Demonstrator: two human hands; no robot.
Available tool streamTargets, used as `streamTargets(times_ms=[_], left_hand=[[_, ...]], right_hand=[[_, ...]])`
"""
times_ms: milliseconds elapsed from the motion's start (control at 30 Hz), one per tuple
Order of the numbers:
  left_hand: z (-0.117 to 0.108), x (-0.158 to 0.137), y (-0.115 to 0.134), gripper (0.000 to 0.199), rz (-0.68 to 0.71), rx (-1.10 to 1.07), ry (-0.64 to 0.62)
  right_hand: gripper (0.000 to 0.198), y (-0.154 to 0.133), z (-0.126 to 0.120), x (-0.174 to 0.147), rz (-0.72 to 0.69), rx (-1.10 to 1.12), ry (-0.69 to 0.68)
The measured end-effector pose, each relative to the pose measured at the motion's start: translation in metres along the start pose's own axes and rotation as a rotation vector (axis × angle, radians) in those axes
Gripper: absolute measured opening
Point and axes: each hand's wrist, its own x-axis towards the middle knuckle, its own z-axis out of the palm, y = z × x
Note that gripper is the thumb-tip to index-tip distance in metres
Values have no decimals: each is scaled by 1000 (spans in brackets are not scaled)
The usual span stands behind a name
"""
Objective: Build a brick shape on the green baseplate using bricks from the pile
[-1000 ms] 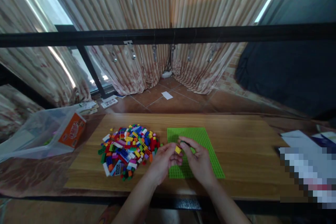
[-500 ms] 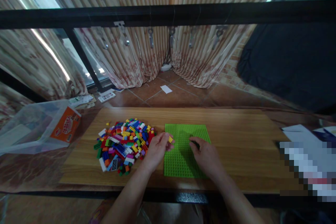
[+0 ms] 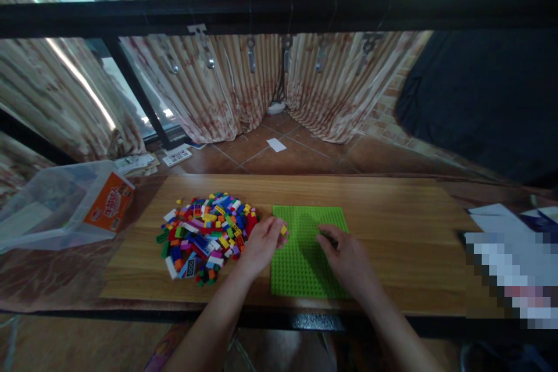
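My left hand [image 3: 263,246] is closed around a small yellow toy building brick [image 3: 283,229], which shows at its fingertips over the left edge of the green studded baseplate [image 3: 300,273]. My right hand [image 3: 349,256] hovers above the right part of the baseplate. Its fingers are curled, with a small dark gap between thumb and forefinger, and I see nothing held there. To the left of my left hand lies a heap of mixed coloured bricks [image 3: 209,238]. No bricks show on the visible part of the baseplate.
A wooden board [image 3: 401,244] lies under the bricks and baseplate. At the left stands a clear plastic bin [image 3: 56,186] with an orange label. White papers [image 3: 497,221] lie at the right. Behind are a dark rail [image 3: 270,14] and striped curtains [image 3: 244,99].
The view has tilted slightly. My right hand has shifted a little to the right, and the gap between its thumb and forefinger has narrowed. My left hand still holds the yellow brick.
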Motion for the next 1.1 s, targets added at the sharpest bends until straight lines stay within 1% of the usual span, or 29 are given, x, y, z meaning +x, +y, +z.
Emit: streamTargets(times_ms=[167, 300, 500, 767, 933, 1100], left_hand=[[0, 0, 2, 38, -8, 46, 2], [-1, -1, 4, 38, 7, 103, 0], [0, -1, 10, 37, 12, 144, -4], [-1, 0, 9, 37, 31, 178, -9], [0, 1, 11, 38, 23, 158, -1], [0, -1, 13, 39, 39, 178, -18]], right_hand=[[32, -2, 1, 2, 22, 27, 21], [30, -8, 5, 3, 5, 94, 19], [28, -20, 8, 4, -43, 190, 72], [34, -28, 10, 3, -66, 193, 70], [33, -27, 12, 4, -65, 193, 90], [32, -28, 11, 5, -64, 180, 77]])
